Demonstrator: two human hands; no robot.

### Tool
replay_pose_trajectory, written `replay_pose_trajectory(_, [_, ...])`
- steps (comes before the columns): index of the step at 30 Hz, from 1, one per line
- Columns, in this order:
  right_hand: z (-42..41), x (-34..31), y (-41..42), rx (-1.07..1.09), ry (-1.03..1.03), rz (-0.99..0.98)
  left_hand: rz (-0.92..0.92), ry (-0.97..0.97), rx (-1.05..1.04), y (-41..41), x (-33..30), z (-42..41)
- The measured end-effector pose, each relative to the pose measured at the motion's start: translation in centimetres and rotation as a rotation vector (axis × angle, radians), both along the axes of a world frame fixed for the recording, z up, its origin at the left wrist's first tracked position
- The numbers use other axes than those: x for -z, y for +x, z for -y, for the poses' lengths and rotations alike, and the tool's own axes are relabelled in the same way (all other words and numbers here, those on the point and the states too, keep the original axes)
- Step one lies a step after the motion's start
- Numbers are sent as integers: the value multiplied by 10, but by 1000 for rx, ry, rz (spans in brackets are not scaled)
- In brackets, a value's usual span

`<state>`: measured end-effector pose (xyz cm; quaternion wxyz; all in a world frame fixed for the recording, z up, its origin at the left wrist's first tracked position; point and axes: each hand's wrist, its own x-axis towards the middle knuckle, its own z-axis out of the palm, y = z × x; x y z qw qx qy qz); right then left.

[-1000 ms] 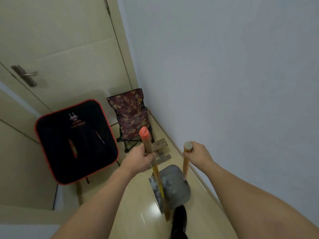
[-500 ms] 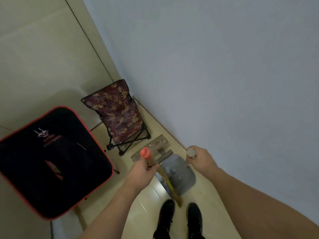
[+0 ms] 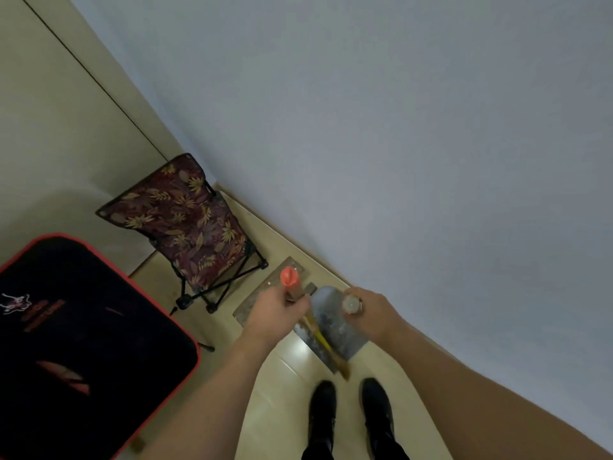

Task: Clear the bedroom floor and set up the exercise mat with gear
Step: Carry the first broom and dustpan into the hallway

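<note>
Fingers of both hands are curled tight round tool handles: the left hand grips a wooden broom handle just below its orange cap, and the right hand clamps the top of a second handle, which seems to belong to the grey metal dustpan below it. Both are held upright and close together, most likely so that the pair can be carried and parked as one set. Nearest the camera, two black shoes stand on the pale tiled floor, toes towards the dustpan, whose pan sits flat by the skirting with the broom's lower end crossing it. Setting them against the grey wall looks like a way of getting them out of the open floor where a mat would go; no exercise mat or gear is in view. Just beyond the hands a flat wooden board lies on the floor. Left of it stands a folding camp chair with leaf-print fabric, and a black, red-edged folding table fills the left foreground, both crowded into the corner by the beige door panel.
</note>
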<state>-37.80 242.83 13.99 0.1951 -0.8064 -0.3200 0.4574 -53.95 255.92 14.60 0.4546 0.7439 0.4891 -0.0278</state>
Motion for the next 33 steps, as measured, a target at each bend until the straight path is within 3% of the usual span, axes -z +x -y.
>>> replay_pose_trajectory(8, [51, -32, 11, 59, -198, -46, -77, 113, 219, 85, -48, -13])
replay_pose_trajectory(13, [67, -37, 40, 111, -235, 16, -117, 129, 353, 150, -42, -6])
replay_pose_trajectory(17, [73, -27, 57, 120, -235, 60, -99, 137, 337, 189, -23, 0])
replay_pose_trajectory(28, [78, -50, 69, 178, -203, 76, -236, 172, 441, 192, -43, 16])
replay_pose_trajectory(33, [101, -104, 58, 263, -156, 121, -261, 345, 662, 156, -84, 40])
